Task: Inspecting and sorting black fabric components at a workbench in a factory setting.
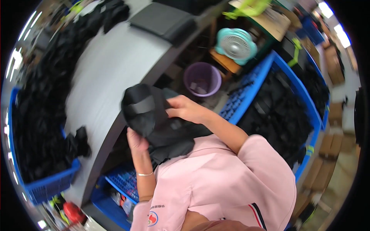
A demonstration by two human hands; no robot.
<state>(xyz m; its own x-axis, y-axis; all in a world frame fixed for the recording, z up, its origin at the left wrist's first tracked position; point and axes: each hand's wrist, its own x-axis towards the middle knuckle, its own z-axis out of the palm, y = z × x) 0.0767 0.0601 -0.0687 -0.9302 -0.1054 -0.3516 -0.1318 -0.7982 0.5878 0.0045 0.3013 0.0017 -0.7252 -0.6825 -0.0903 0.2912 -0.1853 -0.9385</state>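
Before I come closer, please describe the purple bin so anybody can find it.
Look past the right edge of the long grey table, toward the teal fan. Just below-left of it is a round, open bin. Its purple colour sets it apart from the blue crate rightward.

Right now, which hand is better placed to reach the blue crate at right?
Probably the right hand: it holds the black cloth on the side nearer the blue crate, while the left hand sits at the cloth's far edge.

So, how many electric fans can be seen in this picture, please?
1: a turquoise plastic fan with a round grille, beyond and right of the round purple plastic bin. Others may be hidden behind the clutter.
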